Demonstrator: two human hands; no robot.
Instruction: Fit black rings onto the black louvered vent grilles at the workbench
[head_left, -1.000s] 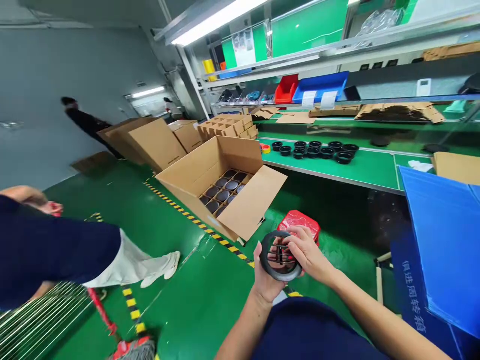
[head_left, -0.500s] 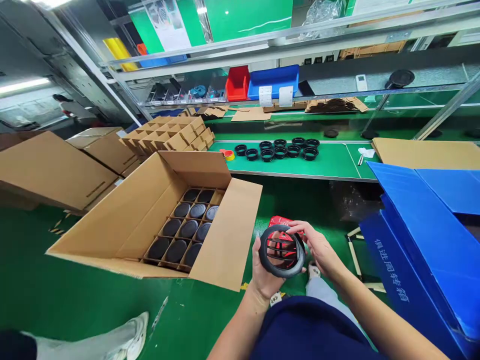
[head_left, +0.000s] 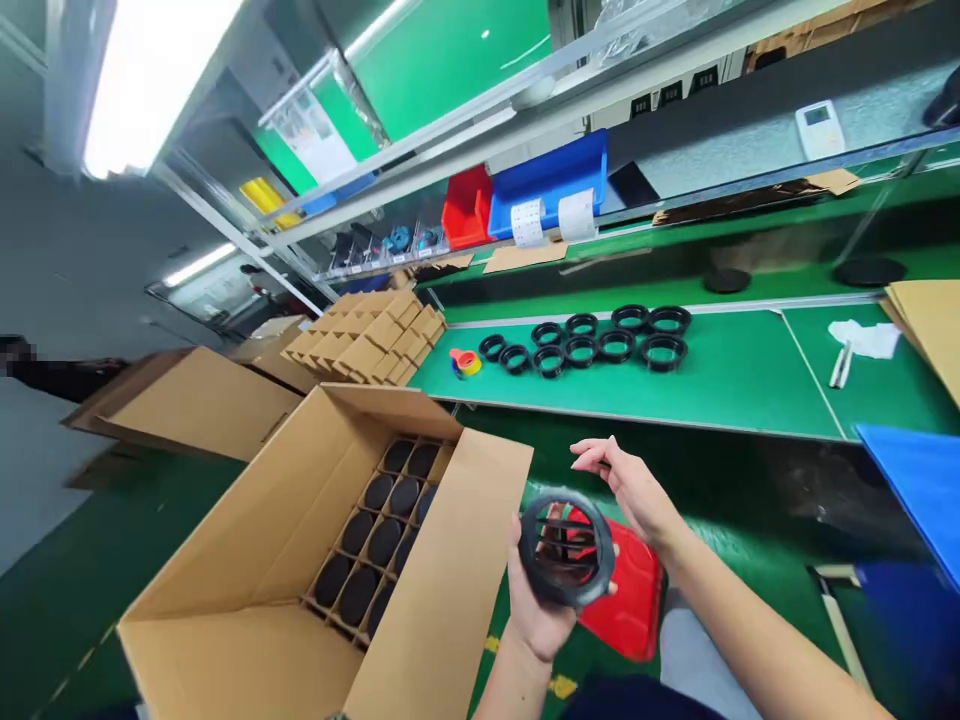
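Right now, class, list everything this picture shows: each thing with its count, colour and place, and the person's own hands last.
Grille ring: one, black, held in left hand.
Open carton: one, brown, floor left, black round parts in dividers.
Stool: one, red, behind the grille ring.
Rings on bench: nine, black, green bench top.
Tape rolls: small stack, yellow and red, bench left end.
Bins: one red, one blue, shelf.
Blue crate: one, right edge.
Left hand: grips the grille ring.
Right hand: open, above the ring, touching nothing.

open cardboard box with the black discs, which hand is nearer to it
Left. The left hand holds a black slatted ring right beside the box's near flap. The right hand hangs open in the air, farther out, above the red stool.
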